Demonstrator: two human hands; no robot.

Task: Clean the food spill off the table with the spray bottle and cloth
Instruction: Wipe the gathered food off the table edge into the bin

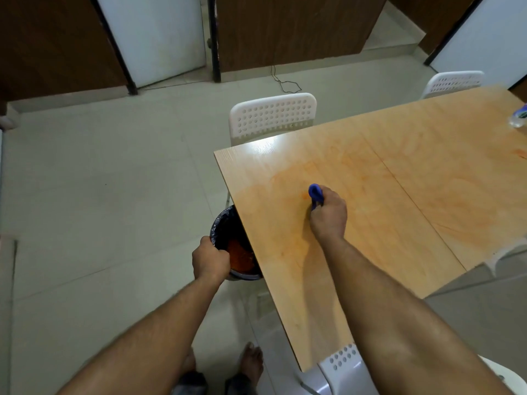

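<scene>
Blue cloth [315, 193] sits bunched in the right hand [328, 213], fingers curled tight round it, near the bench [370, 181] left edge. Left hand [209, 258] grips the bin [221, 223] rim under that edge, likely to catch wiped orange residue.

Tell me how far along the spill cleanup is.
Done: the bulk of the food sits in the lined bin, as orange mush, held at the table edge by the left hand. In hand: the right hand grips the blue cloth on the tabletop. Left: an orange smear covers much of the surface, and the spray bottle stands at the far corner.
</scene>
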